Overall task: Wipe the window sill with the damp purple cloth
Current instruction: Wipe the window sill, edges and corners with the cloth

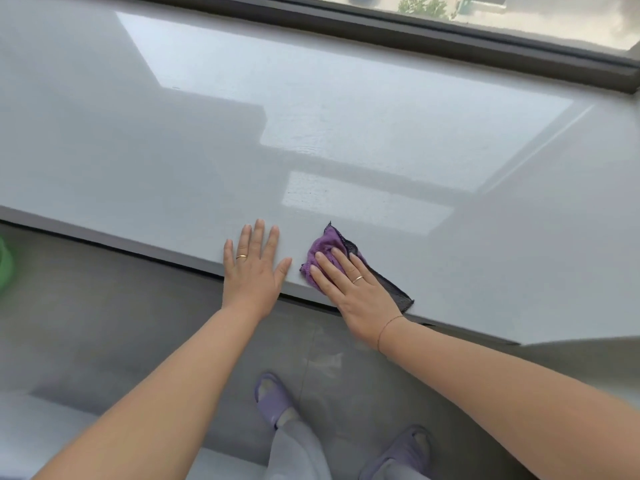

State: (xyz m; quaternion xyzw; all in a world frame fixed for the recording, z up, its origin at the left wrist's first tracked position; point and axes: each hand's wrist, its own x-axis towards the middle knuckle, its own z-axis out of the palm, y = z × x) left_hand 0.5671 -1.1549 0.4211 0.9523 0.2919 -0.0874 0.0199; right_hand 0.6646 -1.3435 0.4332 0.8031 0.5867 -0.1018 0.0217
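A broad, glossy grey window sill (346, 140) fills the head view. A dark window frame (381, 32) runs along its far side and a grey floor (138, 323) lies below its near edge.

The purple cloth (323, 249), folded with a dark layer showing, lies on the sill at the front edge. The right hand (353, 289) presses flat on it, fingers straight and not curled round it. The left hand (254, 268) rests flat on the bare sill just beside the cloth, fingers spread, not touching it.

With only a flat palm holding it, the cloth could bunch, slip from under the fingers, or slide off the near edge. The left palm may leave prints on the gloss.

Count:
- one cloth
- two hands
- two rings
- one bracelet
- two purple slippers (273, 398)
- one green object (5, 265), cut off at the left edge
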